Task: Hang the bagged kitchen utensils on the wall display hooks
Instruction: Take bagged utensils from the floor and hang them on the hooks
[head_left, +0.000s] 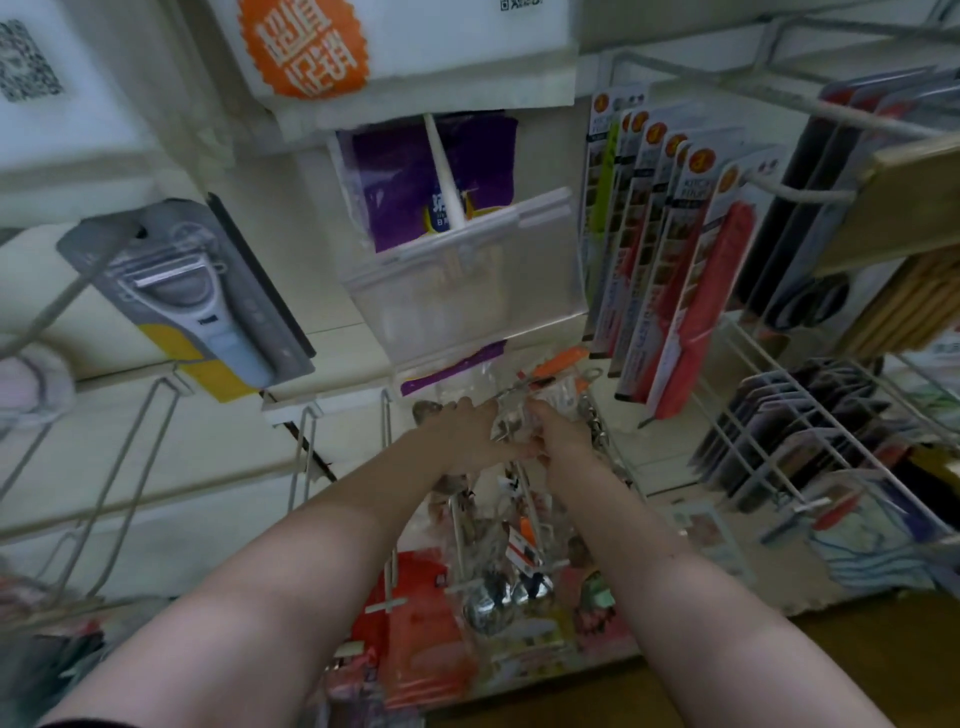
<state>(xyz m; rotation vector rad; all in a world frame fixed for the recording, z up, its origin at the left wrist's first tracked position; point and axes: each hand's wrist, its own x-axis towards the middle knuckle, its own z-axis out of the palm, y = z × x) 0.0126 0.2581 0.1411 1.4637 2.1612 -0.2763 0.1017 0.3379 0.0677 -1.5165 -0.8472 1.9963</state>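
Both my hands reach up to the wall display and meet at a clear plastic bag of metal utensils (515, 415). My left hand (465, 434) grips the bag's left side and my right hand (558, 436) grips its right side. The bag has an orange header (558, 364) just above my fingers, close to the wall. Whether the bag sits on a hook is hidden by my hands. Below my arms hang more bagged utensils with round steel ladle heads (498, 597) on a white wire hook (457, 525).
A clear price-tag holder (462, 291) juts out right above my hands. Carded red knives (691, 280) hang to the right, a carded peeler (192, 296) to the left. Bare wire hooks (306, 457) stick out at left. A wire rack (810, 452) of packets stands at right.
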